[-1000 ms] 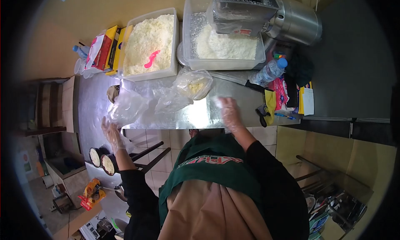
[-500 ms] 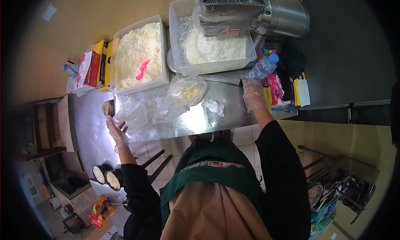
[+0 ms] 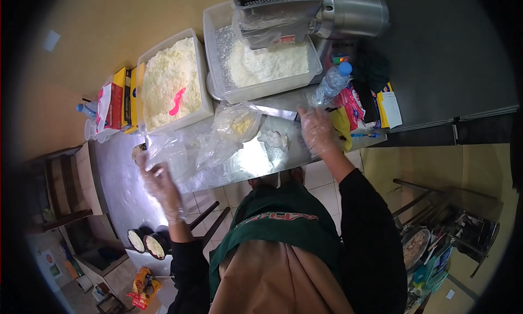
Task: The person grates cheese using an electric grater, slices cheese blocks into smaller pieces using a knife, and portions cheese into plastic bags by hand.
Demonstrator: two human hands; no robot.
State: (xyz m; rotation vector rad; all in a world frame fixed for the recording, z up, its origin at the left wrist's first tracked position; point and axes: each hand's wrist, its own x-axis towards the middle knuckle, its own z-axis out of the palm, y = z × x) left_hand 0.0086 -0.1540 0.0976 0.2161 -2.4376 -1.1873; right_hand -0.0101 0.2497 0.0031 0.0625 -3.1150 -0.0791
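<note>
My left hand (image 3: 162, 190), in a clear plastic glove, is raised over the steel table's left part, its fingers apart and nothing visible in them. Just beyond its fingertips lies a small brownish object (image 3: 138, 151), partly hidden. My right hand (image 3: 317, 132), also gloved, is closed around the dark handle of what looks like a knife (image 3: 275, 112); its broad metal blade points left, and the grip is mostly covered. Between my hands are loose clear plastic bags (image 3: 175, 153), a bag of pale yellowish filling (image 3: 239, 123) and a crumpled white wad (image 3: 273, 139).
Two plastic tubs, one of crumbly pale flour (image 3: 208, 104) and one of white powder (image 3: 272, 92), stand along the back. A metal machine (image 3: 354, 11) overhangs the second. A water bottle (image 3: 333, 84) and yellow item (image 3: 341, 127) are at right, filled dark tins (image 3: 158, 246) at lower left.
My left hand has drawn back from the brownish object toward me and right. My right hand and the knife have shifted left in view, the blade showing brighter. The whole view has also shifted slightly.
</note>
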